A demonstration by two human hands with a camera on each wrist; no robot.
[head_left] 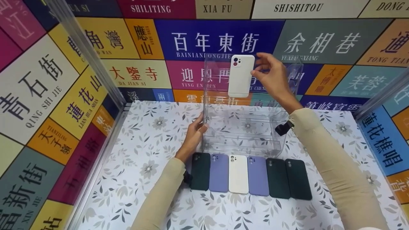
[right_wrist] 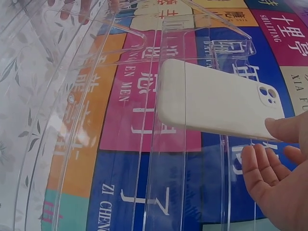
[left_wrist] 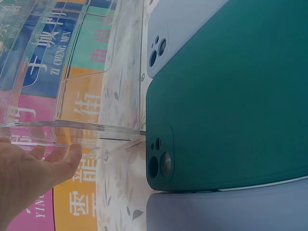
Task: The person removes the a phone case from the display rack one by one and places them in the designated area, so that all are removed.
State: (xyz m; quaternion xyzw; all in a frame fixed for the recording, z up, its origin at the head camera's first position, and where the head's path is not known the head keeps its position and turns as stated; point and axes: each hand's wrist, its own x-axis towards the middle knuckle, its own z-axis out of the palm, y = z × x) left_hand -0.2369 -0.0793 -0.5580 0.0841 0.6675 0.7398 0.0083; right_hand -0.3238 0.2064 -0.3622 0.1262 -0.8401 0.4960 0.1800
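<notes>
A white phone case [head_left: 241, 80] with a camera cutout stands upright at the upper part of a clear stepped display rack [head_left: 236, 145]. My right hand [head_left: 273, 75] holds the case's upper right edge; in the right wrist view its thumb lies on the corner near the lens holes, other fingers curl below. Whether a finger sits behind the case cannot be seen. My left hand [head_left: 194, 135] grips the rack's left side, fingertips at the plastic edge in the left wrist view. The lower end of the white case [right_wrist: 216, 98] shows through clear plastic.
In front of the rack lie several phone cases in a row: dark green [head_left: 200, 172], purple [head_left: 219, 174], cream white [head_left: 238, 175], another purple and two more dark green. They rest on a leaf-patterned tabletop [head_left: 140, 191]. Sign-printed panels [head_left: 220, 35] stand behind and at both sides.
</notes>
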